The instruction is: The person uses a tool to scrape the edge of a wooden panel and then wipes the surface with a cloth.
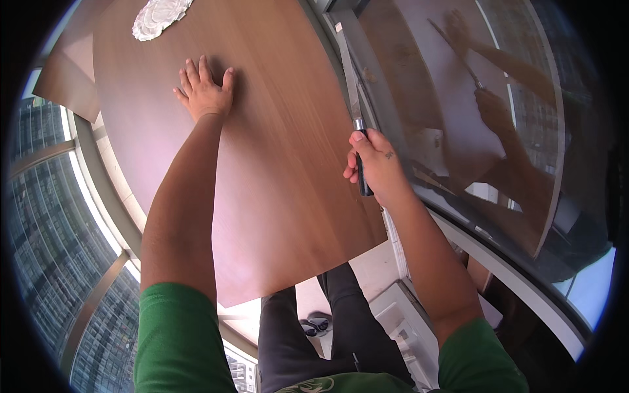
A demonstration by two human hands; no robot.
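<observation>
My right hand (377,157) is closed round the black handle of a long knife (350,82). Its narrow metal blade points away from me, lying along or just above the right edge of a brown wood-grain tabletop (275,164). A small pale patch shows at the blade's tip. My left hand (206,90) rests palm down on the tabletop with its fingers spread, holding nothing. Beyond it, at the far left, lies a white, crumpled, roundish thing (159,18), partly cut off by the picture's edge; I cannot make out what it is.
Along the right side stands a dark glossy pane (524,131) that mirrors my arms and the knife. Windows (52,209) curve along the left. Another brown board (69,72) sits at the far left. Below right of my legs is a white open frame or rack (400,321).
</observation>
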